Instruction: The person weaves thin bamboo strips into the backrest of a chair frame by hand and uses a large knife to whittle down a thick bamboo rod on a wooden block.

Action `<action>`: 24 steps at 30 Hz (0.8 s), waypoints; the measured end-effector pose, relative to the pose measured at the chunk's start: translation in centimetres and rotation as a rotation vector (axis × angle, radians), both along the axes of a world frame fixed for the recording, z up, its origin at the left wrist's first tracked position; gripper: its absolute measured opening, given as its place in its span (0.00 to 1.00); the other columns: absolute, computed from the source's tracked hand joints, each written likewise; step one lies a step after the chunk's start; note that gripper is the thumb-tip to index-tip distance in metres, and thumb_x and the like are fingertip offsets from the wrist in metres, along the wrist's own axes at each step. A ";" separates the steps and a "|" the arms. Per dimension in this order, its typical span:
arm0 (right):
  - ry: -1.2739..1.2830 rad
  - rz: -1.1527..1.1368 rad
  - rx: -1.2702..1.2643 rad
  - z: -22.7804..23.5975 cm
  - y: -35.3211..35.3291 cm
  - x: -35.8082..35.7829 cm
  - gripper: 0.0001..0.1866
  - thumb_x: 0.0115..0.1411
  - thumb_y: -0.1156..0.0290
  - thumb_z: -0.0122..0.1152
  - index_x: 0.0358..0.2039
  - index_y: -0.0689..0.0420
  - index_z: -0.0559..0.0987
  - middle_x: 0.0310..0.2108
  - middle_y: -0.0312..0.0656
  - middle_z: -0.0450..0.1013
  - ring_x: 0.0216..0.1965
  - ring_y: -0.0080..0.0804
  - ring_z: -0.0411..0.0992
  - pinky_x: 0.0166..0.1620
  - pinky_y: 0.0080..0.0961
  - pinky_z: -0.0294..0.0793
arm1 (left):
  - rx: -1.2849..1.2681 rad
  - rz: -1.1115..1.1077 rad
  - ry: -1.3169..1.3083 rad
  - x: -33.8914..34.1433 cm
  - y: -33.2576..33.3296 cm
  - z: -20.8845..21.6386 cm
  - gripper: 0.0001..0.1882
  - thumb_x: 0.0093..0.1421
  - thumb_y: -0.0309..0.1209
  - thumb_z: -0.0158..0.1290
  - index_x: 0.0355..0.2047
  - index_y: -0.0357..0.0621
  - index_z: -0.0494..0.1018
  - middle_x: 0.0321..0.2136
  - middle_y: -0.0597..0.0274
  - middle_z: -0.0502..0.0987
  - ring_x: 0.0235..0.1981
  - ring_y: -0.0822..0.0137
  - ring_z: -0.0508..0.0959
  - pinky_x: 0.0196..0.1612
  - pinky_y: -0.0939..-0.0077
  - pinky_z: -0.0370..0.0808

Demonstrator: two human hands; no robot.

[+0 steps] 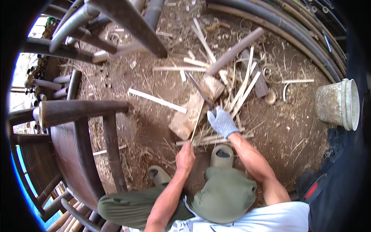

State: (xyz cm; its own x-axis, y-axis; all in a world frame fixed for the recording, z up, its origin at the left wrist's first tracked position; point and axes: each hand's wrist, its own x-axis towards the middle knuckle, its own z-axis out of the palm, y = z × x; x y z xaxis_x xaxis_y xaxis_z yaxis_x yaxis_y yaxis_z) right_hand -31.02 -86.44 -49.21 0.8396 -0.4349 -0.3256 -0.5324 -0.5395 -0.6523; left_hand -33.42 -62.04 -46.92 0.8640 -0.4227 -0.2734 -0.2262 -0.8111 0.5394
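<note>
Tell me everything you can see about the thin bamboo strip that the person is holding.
The bamboo strip is long, thin and pale, like freshly split bamboo. It stands tilted, rising from the bare left hand, which grips its lower end, toward the wooden block on the dirt ground. Near its upper end it meets the dark knife blade held by the gloved right hand. Its exact tip is hard to tell.

Chair (77, 127) crowds left; bucket (338, 102) far right; scrap strips (239, 91) clutter ahead

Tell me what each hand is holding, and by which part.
The left hand grips the near end of a thin bamboo strip. The gloved right hand grips the handle of a long-bladed knife.
</note>
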 end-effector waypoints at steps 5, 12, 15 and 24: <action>0.024 -0.224 0.686 0.3 -1.0 -0.6 0.23 0.67 0.51 0.59 0.36 0.62 0.74 0.19 0.45 0.73 0.15 0.31 0.74 0.20 0.32 0.74 | -0.491 0.359 0.842 1.7 -0.4 2.3 0.17 0.74 0.40 0.46 0.47 0.39 0.75 0.22 0.59 0.78 0.16 0.67 0.74 0.20 0.73 0.71; -0.212 -0.042 -0.547 2.2 -2.2 -2.7 0.38 0.60 0.49 0.66 0.61 0.65 0.69 0.47 0.58 0.76 0.53 0.54 0.73 0.54 0.45 0.74 | -0.537 0.374 0.846 3.9 -1.3 12.0 0.20 0.75 0.43 0.45 0.50 0.38 0.76 0.20 0.70 0.72 0.15 0.81 0.66 0.19 0.86 0.64; -0.391 -0.069 0.473 10.0 -3.0 1.1 0.34 0.68 0.51 0.60 0.63 0.65 0.68 0.37 0.43 0.77 0.37 0.28 0.77 0.41 0.29 0.80 | -0.526 0.332 0.849 4.2 -0.3 13.8 0.17 0.75 0.40 0.46 0.50 0.39 0.76 0.21 0.71 0.73 0.16 0.81 0.68 0.21 0.86 0.66; -0.058 0.332 0.924 22.9 -0.2 10.2 0.09 0.65 0.71 0.59 0.28 0.60 0.77 0.22 0.38 0.74 0.19 0.28 0.75 0.19 0.26 0.71 | -0.486 -0.005 0.382 11.6 -2.1 23.1 0.14 0.70 0.35 0.50 0.50 0.39 0.72 0.28 0.51 0.80 0.27 0.57 0.81 0.34 0.61 0.77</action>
State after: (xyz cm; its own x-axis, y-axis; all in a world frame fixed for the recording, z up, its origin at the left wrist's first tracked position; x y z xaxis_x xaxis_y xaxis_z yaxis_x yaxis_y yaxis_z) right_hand -20.81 -86.66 -26.28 0.8983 0.2312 -0.3736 -0.4003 0.0798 -0.9129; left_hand -21.84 -64.15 -23.78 0.7409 -0.5802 -0.3382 0.0525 -0.4520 0.8905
